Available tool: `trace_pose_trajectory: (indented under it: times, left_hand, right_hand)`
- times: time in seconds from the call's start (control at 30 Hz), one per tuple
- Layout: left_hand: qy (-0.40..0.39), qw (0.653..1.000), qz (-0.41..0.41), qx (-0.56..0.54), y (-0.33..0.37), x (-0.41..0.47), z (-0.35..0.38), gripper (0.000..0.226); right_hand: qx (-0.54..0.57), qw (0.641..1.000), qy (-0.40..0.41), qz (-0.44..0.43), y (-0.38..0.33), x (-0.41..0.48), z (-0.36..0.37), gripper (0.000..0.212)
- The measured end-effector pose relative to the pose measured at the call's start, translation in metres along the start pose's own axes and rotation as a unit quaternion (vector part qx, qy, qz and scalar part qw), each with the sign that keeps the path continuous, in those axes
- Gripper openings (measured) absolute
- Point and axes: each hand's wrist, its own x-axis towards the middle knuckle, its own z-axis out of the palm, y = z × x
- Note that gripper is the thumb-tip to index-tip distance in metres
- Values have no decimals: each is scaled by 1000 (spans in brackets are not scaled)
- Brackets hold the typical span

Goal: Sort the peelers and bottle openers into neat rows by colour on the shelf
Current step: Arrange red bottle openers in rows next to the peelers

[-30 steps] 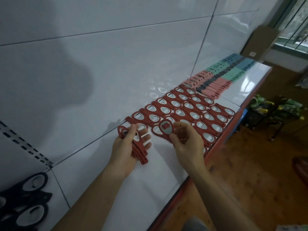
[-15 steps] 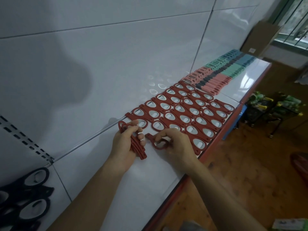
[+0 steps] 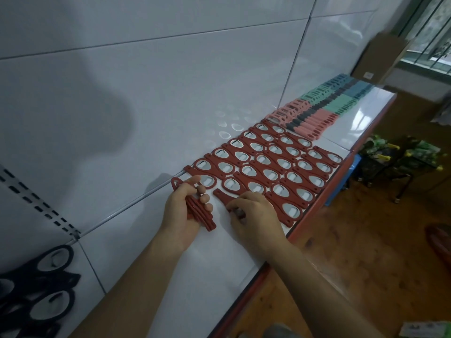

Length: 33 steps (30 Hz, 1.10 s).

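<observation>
Left hand: we are holding our left hand [image 3: 183, 212] just above the shelf [image 3: 151, 276], close to the back panel [image 3: 122, 98]. Its fingers are curling tight round a stack of red openers [image 3: 199, 217]. The stack's looped end is poking out at the far side of the fist and the handle ends are pointing toward us.
Right hand: we are keeping our right hand [image 3: 255, 217] just right of the left one, near it but not touching. Its fingers are bending down and pinching the wide end of a single red opener [image 3: 220, 194].
Single red opener: it is lying on the shelf at the near end of the red rows [image 3: 271, 162], its narrow handle sticking out from under our fingers toward the far left.
Red rows: they are running away from us in a tight block with their metal ovals facing up, reaching from the back panel to the red lip [image 3: 317, 212].
Peelers: beyond the red block we are seeing pink peelers [image 3: 317, 123], then green peelers [image 3: 341, 103], then blue peelers [image 3: 358, 90] at the far end, all packed side by side.
Black openers: the black openers [image 3: 41, 296] are lying in a loose heap at the near left, well apart from both hands.
Shelf: the white glossy surface is carrying everything, with the red lip running along its right edge.
Surroundings: a cardboard box [image 3: 383, 59] is standing past the far end, and a wooden floor [image 3: 366, 264] is showing on the right.
</observation>
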Motion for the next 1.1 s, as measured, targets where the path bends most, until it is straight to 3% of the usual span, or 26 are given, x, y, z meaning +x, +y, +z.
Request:
trace_pose_trajectory:
  times: [0.47, 0.57, 0.7, 0.77, 0.83, 0.93, 1.0, 1.1]
  left_hand:
    - [3, 1000, -14, -21, -2, -2, 2, 26]
    - [-11, 1000, -15, -11, -4, -3, 4, 31]
    - [-18, 997, 16, 70, -6, -7, 6, 32]
    - [21, 982, 61, 176, -10, -8, 5, 28]
    - [47, 946, 120, 298, -13, -8, 5, 26]
    - [10, 920, 161, 356, -15, -11, 5, 18]
    - [-23, 909, 154, 388, -14, -12, 5, 16]
    - [-73, 912, 120, 385, -15, -14, 6, 32]
  right_hand:
    - [-36, 998, 42, 0, 4, 7, 8, 20]
    - [42, 993, 106, 20, -4, 6, 3, 15]
    - [213, 968, 121, 49, -16, 6, -6, 7]
    - [243, 962, 105, 66, -17, 7, -7, 20]
    - [270, 956, 76, 84, -16, 7, -9, 40]
    - [261, 963, 23, 55, -10, 6, -19, 62]
    - [246, 969, -2, 11, -5, 8, -27, 59]
    - [255, 966, 28, 18, 6, 8, -41, 33]
